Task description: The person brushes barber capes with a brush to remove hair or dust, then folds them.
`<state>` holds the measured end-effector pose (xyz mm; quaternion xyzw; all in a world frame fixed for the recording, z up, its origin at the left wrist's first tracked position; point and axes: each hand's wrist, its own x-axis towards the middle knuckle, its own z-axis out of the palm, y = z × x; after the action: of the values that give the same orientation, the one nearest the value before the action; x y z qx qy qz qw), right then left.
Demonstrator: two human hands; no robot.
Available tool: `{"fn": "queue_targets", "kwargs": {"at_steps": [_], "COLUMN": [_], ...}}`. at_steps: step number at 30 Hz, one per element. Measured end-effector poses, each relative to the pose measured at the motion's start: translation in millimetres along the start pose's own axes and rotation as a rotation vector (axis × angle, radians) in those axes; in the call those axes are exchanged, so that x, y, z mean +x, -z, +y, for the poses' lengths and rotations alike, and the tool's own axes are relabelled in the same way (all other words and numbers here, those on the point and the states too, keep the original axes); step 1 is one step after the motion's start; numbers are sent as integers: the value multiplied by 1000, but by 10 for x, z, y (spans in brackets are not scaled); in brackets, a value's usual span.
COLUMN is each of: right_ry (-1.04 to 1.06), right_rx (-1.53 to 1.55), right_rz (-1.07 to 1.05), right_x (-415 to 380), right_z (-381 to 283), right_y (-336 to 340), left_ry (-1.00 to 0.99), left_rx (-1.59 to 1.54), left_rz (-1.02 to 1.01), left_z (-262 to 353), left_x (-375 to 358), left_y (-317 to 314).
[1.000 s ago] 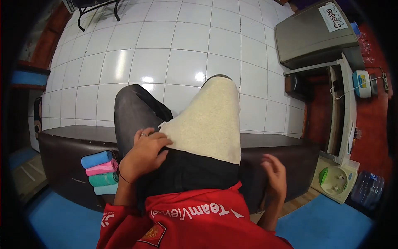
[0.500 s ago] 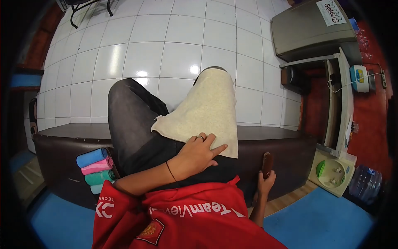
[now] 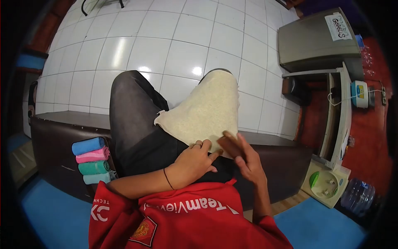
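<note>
A cream cloth (image 3: 203, 110) lies draped over my right thigh and knee. My left hand (image 3: 194, 158) rests on its near edge, fingers apart and slightly bent, pressing the fabric against my leg. In my right hand (image 3: 252, 164) is a brown wooden brush (image 3: 231, 145), slightly blurred by motion. The brush overlaps the cloth's near right corner, close to my left fingertips. Its underside is hidden from this view.
Rolled blue, pink and green cloths (image 3: 92, 155) sit in a holder on the dark brown bench (image 3: 66, 145) to my left. At right are a grey cabinet (image 3: 317, 39), an open shelf (image 3: 342, 116), a water dispenser (image 3: 325, 182) and a large water bottle (image 3: 358, 193).
My right hand has brought the brush up and left from beside my hip to the cloth's near corner. My left hand stays on the cloth, its fingers drawn in slightly. The view has shifted slightly.
</note>
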<state>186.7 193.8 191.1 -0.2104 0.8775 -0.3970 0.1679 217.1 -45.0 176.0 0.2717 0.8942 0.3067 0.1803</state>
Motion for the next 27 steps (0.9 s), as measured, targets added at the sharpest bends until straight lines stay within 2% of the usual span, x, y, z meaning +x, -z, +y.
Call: {"fn": "queue_targets", "kwargs": {"at_steps": [1,3,4,5,7,9,10,11,13,15,17,20,23,25,26,27], "right_ry": [10,-20,93,97,8,-80,-142,-207,-183,-46,98,211,-40,-144,-145,-240], "right_rx": [1,-159,-275,-276,-357,-467,-556,-643,-620,-373,-286,-275,-419,-630,-633,-540], "right_rz": [-9,-239,-210,-213,-117,106,147,191,222,-9,-272,-321,58,212,215,209], "right_x": [52,157,215,267,365,537,621,681,764,704,647,627,828,931,895,885], "right_z": [-18,-101,-38,102,464,686,744,775,490,181,-66,143,482,761,841,828], "right_y": [9,31,7,-23,-39,18,125,216,384,463,394,169,151,234,311,367], "left_ry": [11,-11,-5,7,17,16,22,26,35,30,32,31,42,39,34,33], "left_rx": [1,-24,-24,-35,-47,-55,-53,-48,-39,-60,-55,-33,-48,-74,-80,-88], "left_rz": [8,103,108,74,43,45,48,31,19,18,14,18,18,19,30,42], "left_z": [-17,-46,-47,-46,-40,-46,-43,-42,-61,-53,-33,-40,-50,-63,-71,-84], "left_x": [-4,-8,-9,-6,3,11,9,5,24,16,17,34,14,8,8,7], "left_y": [-14,-31,-31,-31,-42,-62,-66,-65,-41,-33,-21,-14,-8,-21,-45,-59]}}
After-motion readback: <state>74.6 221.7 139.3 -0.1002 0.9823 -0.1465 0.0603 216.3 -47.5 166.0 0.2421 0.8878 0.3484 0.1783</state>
